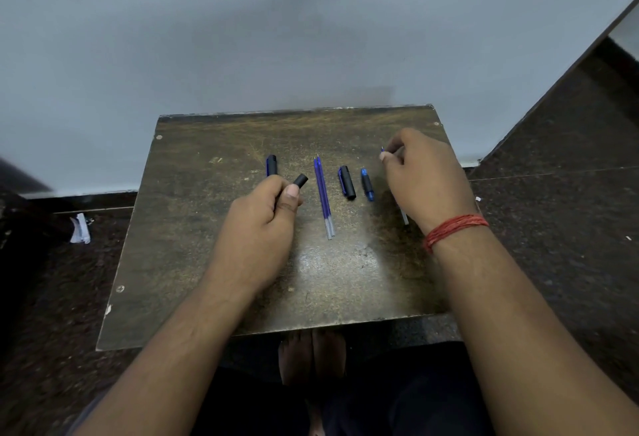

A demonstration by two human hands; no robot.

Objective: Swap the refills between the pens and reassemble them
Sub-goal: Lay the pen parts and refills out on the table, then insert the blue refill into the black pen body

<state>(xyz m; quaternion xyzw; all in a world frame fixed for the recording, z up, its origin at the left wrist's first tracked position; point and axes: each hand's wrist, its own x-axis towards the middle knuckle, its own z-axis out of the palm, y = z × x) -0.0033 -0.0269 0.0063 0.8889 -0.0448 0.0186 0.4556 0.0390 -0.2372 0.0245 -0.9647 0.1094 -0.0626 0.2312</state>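
Both hands work over the table (193, 263). Left hand (262, 224) is closed around a barrel (300, 180); right hand (423, 173) pinches a refill (383, 149). Two refills (324, 197) lie between the grips — light, thin, bendable; hold mid-shaft. Caps (346, 182) lie just beside them.

text: none legible | pens (346, 182): no readable marks | table (193, 228): unmarked
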